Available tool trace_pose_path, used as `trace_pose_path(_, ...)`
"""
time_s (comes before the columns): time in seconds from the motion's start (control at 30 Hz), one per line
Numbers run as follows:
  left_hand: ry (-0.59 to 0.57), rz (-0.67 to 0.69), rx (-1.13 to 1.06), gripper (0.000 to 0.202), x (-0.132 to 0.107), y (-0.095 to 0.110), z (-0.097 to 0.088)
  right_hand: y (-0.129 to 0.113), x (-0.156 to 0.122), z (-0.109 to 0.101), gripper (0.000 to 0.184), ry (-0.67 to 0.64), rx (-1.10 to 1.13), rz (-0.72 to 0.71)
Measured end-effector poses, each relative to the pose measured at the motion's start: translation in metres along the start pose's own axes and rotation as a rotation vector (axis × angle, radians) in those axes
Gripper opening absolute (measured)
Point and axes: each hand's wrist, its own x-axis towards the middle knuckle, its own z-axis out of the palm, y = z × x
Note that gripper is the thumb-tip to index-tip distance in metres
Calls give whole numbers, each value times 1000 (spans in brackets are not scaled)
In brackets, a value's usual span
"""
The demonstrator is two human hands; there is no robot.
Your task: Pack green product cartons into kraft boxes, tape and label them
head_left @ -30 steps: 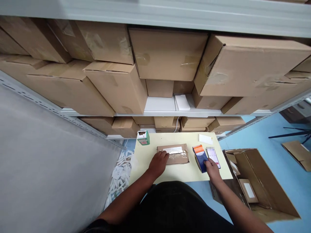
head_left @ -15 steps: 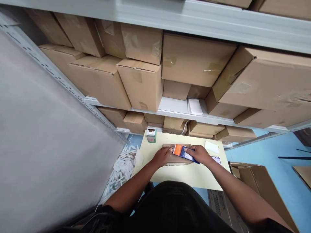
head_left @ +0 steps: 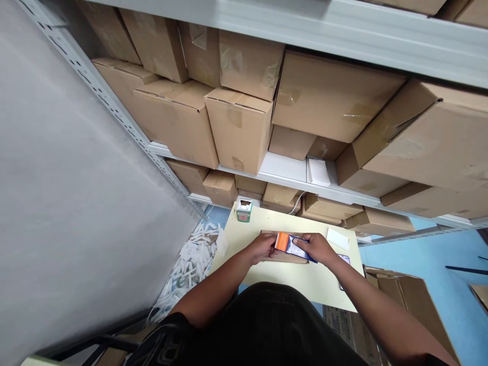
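Now the right hand [head_left: 314,247] closes fingers round the tape dispenser [head_left: 291,245]; left hand [head_left: 263,248] curls at its tip, hold unclear; carton [head_left: 288,258] beneath, taping progress hidden.

No text or number is legible.

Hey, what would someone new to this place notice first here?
Probably the orange-and-blue tape dispenser, bright in the right hand over a cardboard box on the pale yellow table. Next, stacked brown cartons crowd the metal shelving across the upper view, and a heap of white strips lies left of the table.
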Motion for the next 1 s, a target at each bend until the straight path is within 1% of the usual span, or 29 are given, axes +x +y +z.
trace_pose_path(0.03, 25, 9, 16, 30, 0, 0, 1, 0, 0, -1, 59, 0, -9, -6)
trace_pose_path(0.1, 113, 61, 73, 23, 1, -1, 3, -1, -1, -3, 58, -4, -33, -10)
trace_pose_path(0.2, 210, 143, 167, 20, 1, -6, 4, -7, 0, -6, 58, -26, -76, -14)
trace_pose_path(0.27, 246, 160, 203, 20, 0, -10, 4, -12, 2, -7, 57, -53, -100, -23)
trace_pose_path(0.33, 289, 156, 216, 19, -2, -13, -1, -16, 4, -9, 57, -78, -126, -33)
trace_pose_path(0.43, 381, 176, 229, 17, -9, -17, -19, -17, 8, -11, 58, -89, -189, -39)
trace_pose_path(0.53, 484, 216, 295, 18, -21, -24, -44, -13, 11, -12, 61, -93, -243, -26)
trace_pose_path(0.6, 529, 232, 332, 19, -29, -32, -59, -11, 12, -12, 61, -103, -278, -34)
trace_pose_path(0.67, 533, 232, 339, 21, -36, -43, -68, -12, 12, -11, 60, -115, -312, -56)
trace_pose_path(0.73, 494, 203, 339, 22, -39, -57, -70, -15, 11, -11, 60, -131, -328, -67)
trace_pose_path(0.87, 420, 119, 369, 22, -33, -87, -63, -22, 4, -12, 59, -161, -366, -46)
trace_pose_path(0.93, 411, 110, 391, 23, -24, -97, -58, -24, -1, -13, 61, -167, -432, -28)
trace_pose_path(1.0, 408, 124, 411, 24, -13, -104, -52, -23, -5, -12, 64, -165, -497, -9)
